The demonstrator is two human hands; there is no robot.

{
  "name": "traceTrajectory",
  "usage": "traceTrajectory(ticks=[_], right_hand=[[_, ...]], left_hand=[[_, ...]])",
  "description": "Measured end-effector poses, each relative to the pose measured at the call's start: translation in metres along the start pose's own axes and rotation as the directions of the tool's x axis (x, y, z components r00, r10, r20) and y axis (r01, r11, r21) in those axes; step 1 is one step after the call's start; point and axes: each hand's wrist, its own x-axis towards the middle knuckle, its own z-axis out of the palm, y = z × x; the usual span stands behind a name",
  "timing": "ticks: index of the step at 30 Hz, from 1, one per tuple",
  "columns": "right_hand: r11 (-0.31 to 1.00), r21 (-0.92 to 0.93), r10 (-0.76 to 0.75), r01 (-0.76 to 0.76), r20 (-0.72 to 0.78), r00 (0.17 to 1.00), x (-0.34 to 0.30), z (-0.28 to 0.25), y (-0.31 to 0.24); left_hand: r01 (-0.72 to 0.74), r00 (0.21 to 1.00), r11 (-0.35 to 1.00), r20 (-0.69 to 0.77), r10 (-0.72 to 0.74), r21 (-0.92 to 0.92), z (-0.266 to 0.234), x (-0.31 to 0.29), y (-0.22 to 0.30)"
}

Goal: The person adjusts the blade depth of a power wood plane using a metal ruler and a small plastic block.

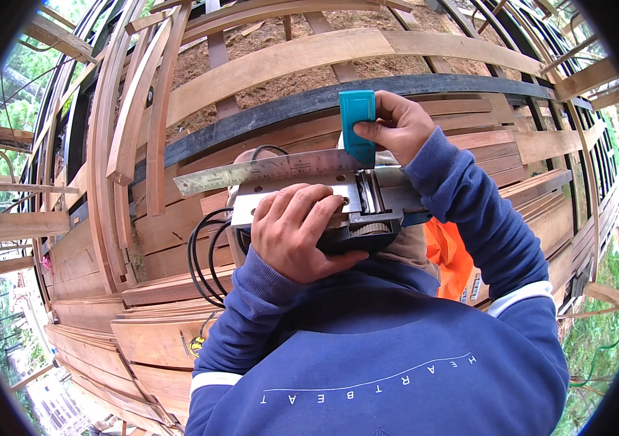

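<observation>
An upturned electric planer (353, 202) rests at my lap, its metal sole and cutter slot facing up. Over the near side of the sole lies my left hand (298, 229), fingers curled on the plate and thumb along the body, gripping it. My right hand (396, 127) pinches the teal stock of a try square (356, 120) between thumb and fingers. The square's steel blade (266, 171) reaches leftward along the far edge of the sole, and the stock's lower end is beside the cutter slot. Whether the blade touches the sole, I cannot tell.
Black cable (207, 251) loops left of the planer. Stacked boards (157, 341) lie to the left and right. Long timbers (280, 65) and a dark beam (251, 116) span the far side. Orange cloth (451, 254) is by my right forearm; a yellow tape measure (197, 345) lies near-left.
</observation>
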Motion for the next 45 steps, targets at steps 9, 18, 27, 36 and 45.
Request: traceTrajectory(ticks=[9, 18, 27, 36, 45], right_hand=[[0.999, -0.015, -0.044, 0.044, -0.013, 0.999, -0.002, 0.001, -0.001], [0.991, 0.051, -0.118, 0.121, -0.059, 0.991, -0.037, 0.013, -0.028], [0.993, 0.046, -0.104, 0.106, -0.036, 0.994, -0.048, 0.021, -0.030], [0.995, 0.064, -0.068, 0.071, -0.048, 0.997, -0.050, 0.025, -0.031], [0.994, 0.060, -0.086, 0.088, -0.027, 0.996, -0.051, 0.024, -0.029]], left_hand=[[0.004, 1.000, 1.000, 0.009, -0.004, 0.010, 0.002, -0.005, -0.001], [0.047, 0.978, 0.996, -0.208, -0.030, 0.077, 0.009, -0.014, 0.000], [0.013, 0.993, 0.992, -0.118, 0.002, 0.125, 0.005, -0.009, 0.000], [0.002, 0.995, 0.994, -0.101, 0.008, 0.105, 0.004, -0.007, -0.001], [0.002, 0.995, 0.995, -0.104, 0.009, 0.104, 0.005, -0.007, 0.000]])
